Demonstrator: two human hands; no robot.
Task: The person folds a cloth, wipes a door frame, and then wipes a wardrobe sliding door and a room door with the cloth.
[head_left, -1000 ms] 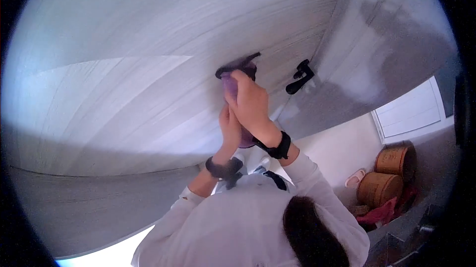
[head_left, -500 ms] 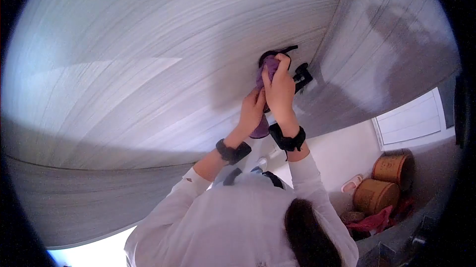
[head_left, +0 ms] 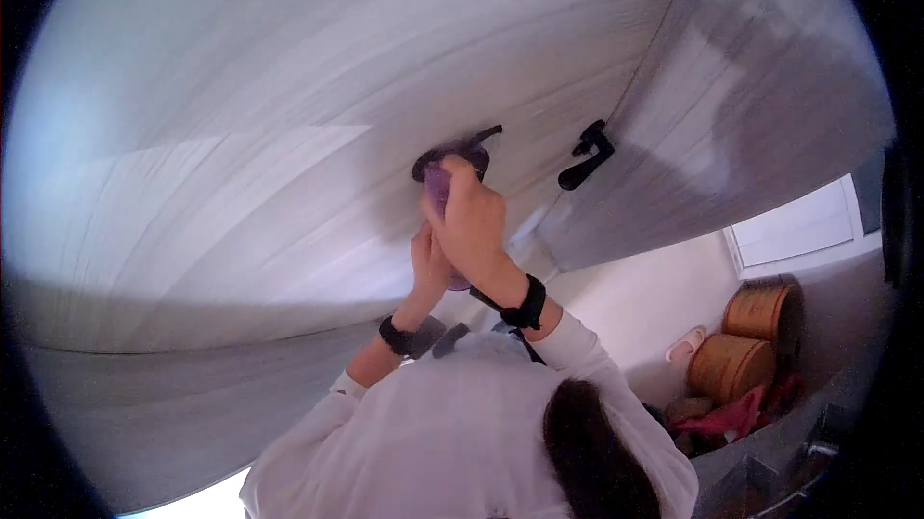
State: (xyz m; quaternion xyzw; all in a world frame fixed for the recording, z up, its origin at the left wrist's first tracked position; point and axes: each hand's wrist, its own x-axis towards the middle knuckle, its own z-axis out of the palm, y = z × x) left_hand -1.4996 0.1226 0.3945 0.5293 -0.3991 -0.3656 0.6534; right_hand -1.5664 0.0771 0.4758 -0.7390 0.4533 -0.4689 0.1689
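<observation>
A purple cloth [head_left: 438,188] is bunched over a black lever handle [head_left: 489,134] on a pale wood-grain door panel [head_left: 289,66]. My right hand [head_left: 474,225] is closed around the cloth, its fingers pressed at the handle. Just below and to the left, my left hand [head_left: 430,259] is closed, with its fingertips mostly hidden behind the right hand; the lower end of the cloth shows beneath them. Much of the handle is covered by cloth and fingers.
A second black handle [head_left: 589,155] is to the right, beside the seam with a darker wood-grain panel [head_left: 760,105]. At lower right are two round brown boxes [head_left: 731,368], a pale slipper [head_left: 685,346] and red fabric [head_left: 727,420].
Both hands, the cloth and the handle under it have shifted left and down in view. The second handle now shows fully, with a wider space between the two handles.
</observation>
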